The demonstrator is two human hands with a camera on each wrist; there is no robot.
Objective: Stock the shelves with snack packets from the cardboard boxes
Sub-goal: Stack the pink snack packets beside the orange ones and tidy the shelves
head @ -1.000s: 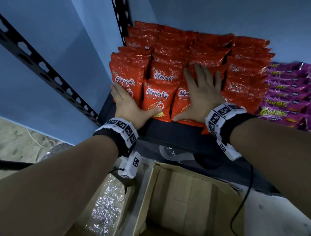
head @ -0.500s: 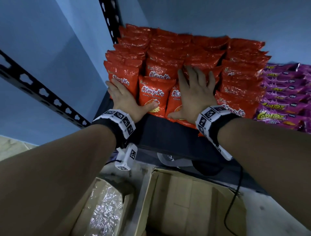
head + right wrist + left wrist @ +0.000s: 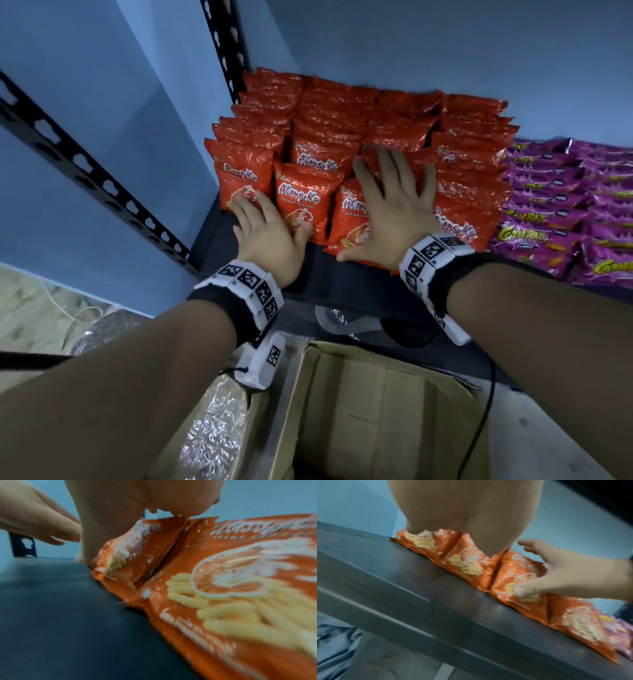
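Where the orange prawn-cracker packets (image 3: 308, 202) stand in rows at the centre of the head view, both hands lie flat against their front faces; the left hand (image 3: 265, 236), at centre left, rests its straight fingers (image 3: 251, 209) on the leftmost front packet (image 3: 239, 174), its thumb reaching toward the next one; the right hand (image 3: 394, 209), at centre, is spread wide over the third front packet (image 3: 352, 219) and those behind it, gripping nothing; in the left wrist view its thumb (image 3: 522, 589) presses that packet's lower face. The packets stand upright, long axes leaning back toward the blue wall (image 3: 445, 44) at upper frame; the rows thus lie ahead of the fingertips, away from the person, and a rearward push looks to be the step in hand. Edges: a bare strip of dark shelf (image 3: 342, 277) lies between the packets and the front lip, so there is room nearer the person; the black perforated upright (image 3: 226, 44) bounds the stack at upper left; purple snack packets (image 3: 565, 212) touch it at right. The third front packet sits slightly forward of its neighbours, the right hand being the nearer to it. An open cardboard box (image 3: 376, 411) fills the lower centre, below the shelf.
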